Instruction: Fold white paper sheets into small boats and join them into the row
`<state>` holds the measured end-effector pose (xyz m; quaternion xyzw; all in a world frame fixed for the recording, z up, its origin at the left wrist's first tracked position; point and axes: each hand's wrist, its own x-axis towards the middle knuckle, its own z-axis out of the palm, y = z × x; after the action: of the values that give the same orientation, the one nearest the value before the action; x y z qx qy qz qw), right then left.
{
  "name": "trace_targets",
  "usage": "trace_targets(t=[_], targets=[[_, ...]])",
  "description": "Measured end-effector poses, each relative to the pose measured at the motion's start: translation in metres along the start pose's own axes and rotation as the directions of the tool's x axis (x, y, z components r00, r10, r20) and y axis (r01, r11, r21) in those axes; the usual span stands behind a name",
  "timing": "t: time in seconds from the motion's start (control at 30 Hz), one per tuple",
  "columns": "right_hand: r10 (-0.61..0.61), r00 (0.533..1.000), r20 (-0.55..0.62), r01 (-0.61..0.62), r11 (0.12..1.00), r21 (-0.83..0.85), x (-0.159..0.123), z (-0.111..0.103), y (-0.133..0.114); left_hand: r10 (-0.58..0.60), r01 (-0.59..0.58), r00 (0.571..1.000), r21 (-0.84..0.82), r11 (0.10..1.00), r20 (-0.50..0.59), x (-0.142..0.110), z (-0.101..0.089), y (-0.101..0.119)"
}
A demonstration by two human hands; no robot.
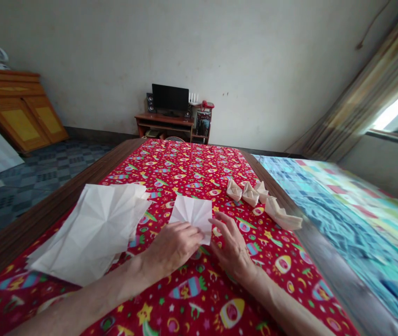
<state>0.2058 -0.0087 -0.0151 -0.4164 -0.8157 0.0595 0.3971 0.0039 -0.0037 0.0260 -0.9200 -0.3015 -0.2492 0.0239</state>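
Note:
A small white sheet of paper with creases fanning out from its middle lies on the red patterned tablecloth in front of me. My left hand rests over its lower left part, fingers curled together and holding the paper; they hide its near edge. At the paper's right edge is my right hand, its fingers spread and the fingertips close to the edge; whether they touch it I cannot tell. To the left sits a stack of larger creased white sheets. Several folded paper boats stand at the right.
The red tablecloth covers a table with dark wooden edges. Beyond it, a small desk bears a monitor and speakers. A bed with blue checked bedding adjoins on the right; a wooden cabinet stands far left.

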Motion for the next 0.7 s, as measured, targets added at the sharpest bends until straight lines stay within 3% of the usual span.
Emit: trace_targets(t=[0.1,0.2,0.4,0.53,0.7], targets=[[-0.037,0.995,0.088,0.031,0.998,0.059,-0.001,0.0,0.003,0.003,-0.005,0.995,0.022,1.0,0.101,0.003,0.002,0.008],[-0.008,0.994,0.11,-0.008,0.991,0.137,-0.002,0.002,0.007,-0.029,0.03,0.996,-0.014,0.999,0.083,-0.003,0.002,0.006],[0.071,0.993,0.098,-0.092,0.968,0.232,0.002,0.004,0.009,-0.135,0.133,0.99,-0.04,0.99,-0.037,-0.037,0.0,-0.026],[0.086,0.991,0.1,-0.11,0.957,0.269,0.004,0.003,0.008,-0.138,0.135,0.989,-0.048,0.99,-0.062,-0.057,0.004,-0.051],[0.094,0.991,0.091,-0.115,0.957,0.265,0.003,0.001,0.008,-0.125,0.117,0.99,-0.1,0.988,-0.071,-0.062,0.009,-0.06]])
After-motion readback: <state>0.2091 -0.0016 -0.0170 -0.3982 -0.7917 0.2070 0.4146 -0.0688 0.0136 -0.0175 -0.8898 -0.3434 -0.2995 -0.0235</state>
